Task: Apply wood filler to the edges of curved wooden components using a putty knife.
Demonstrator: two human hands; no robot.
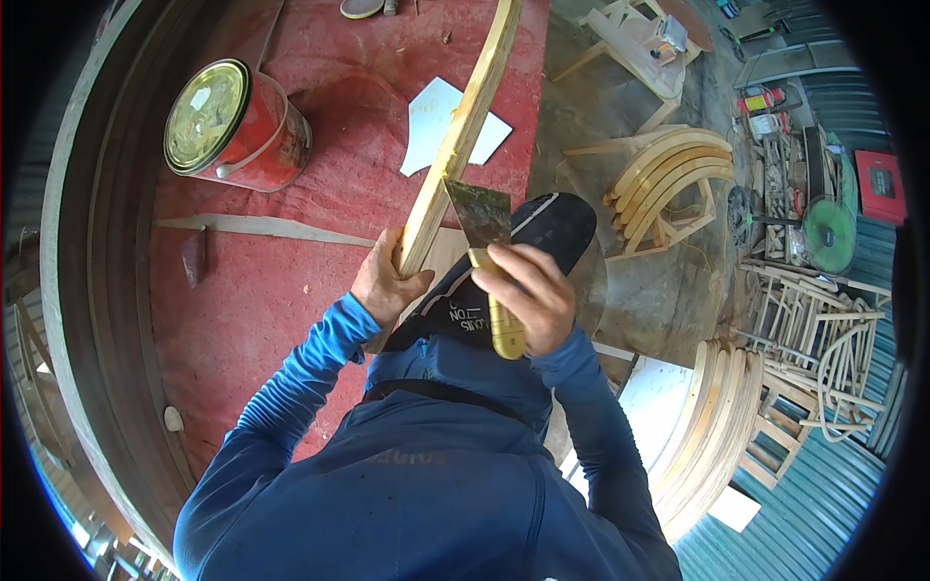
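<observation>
A long, slightly curved wooden strip (460,136) slants from my lap up past the top of the view. My left hand (386,281) is closed round its lower part, thumb on the near side. In my right hand (533,295) is a putty knife (480,211), its yellow handle (506,329) wrapped by my fingers. The blade's far corner meets the strip's right edge, where a small yellowish dab shows. Behind the strip lies a white angular sheet (433,121) on the red surface.
A red paint can (281,136) with a metal lid stands at the left on the red surface (252,320). Dark curved boards (87,290) rim the far left. Curved wooden pieces (673,174) are stacked at right, near a green fan (830,235). More curved strips (712,426) lie at lower right.
</observation>
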